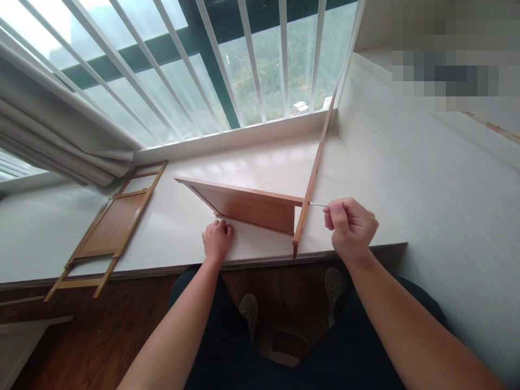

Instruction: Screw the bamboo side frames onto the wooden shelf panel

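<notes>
My right hand (352,225) is closed around a thin metal hex key (319,205). The key's tip meets the outer side of a long brown wooden rail (314,173), near where a framed wooden panel (255,206) joins it. The panel stands on its edge, tilted, on a pale ledge, and the rail runs from the ledge's front edge back toward the window. At the panel's near left corner my left hand (218,238) is closed, its fingers curled against the lower edge. The fingertips of that hand are partly hidden.
A second wooden frame with a panel (116,222) lies at the left, its legs past the ledge's front edge. Behind the ledge (252,154) stand white window bars (247,49) and a grey curtain (60,114). A pale wall (430,162) rises at the right.
</notes>
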Tool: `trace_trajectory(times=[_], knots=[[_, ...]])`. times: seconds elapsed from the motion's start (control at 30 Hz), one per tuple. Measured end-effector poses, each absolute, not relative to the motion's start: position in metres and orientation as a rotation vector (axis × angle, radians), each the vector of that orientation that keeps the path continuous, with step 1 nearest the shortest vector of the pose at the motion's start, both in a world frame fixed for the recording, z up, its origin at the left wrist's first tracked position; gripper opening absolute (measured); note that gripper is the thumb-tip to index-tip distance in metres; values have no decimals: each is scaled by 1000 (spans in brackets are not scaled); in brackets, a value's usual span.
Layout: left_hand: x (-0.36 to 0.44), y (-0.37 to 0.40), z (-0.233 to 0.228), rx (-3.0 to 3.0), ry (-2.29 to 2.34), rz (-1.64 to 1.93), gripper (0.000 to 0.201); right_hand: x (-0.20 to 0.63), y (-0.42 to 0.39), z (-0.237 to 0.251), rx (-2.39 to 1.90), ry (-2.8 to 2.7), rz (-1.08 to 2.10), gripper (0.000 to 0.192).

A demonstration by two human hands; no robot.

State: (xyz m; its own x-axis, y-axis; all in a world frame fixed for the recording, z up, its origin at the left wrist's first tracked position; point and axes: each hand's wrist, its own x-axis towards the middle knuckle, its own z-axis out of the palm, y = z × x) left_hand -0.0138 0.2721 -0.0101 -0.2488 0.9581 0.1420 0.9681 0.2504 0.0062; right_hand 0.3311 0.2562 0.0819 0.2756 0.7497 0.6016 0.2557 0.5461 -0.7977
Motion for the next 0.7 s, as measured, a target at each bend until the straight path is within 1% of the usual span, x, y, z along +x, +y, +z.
trace_trajectory(times=[0.3, 0.7], knots=[[-14, 272, -11, -1852, -2376, -158, 25, 329, 253, 89, -1020, -1273, 461, 34], [-14, 272, -11, -1859, -2376, -199, 24, 330, 257, 90, -965, -1103, 396, 33]])
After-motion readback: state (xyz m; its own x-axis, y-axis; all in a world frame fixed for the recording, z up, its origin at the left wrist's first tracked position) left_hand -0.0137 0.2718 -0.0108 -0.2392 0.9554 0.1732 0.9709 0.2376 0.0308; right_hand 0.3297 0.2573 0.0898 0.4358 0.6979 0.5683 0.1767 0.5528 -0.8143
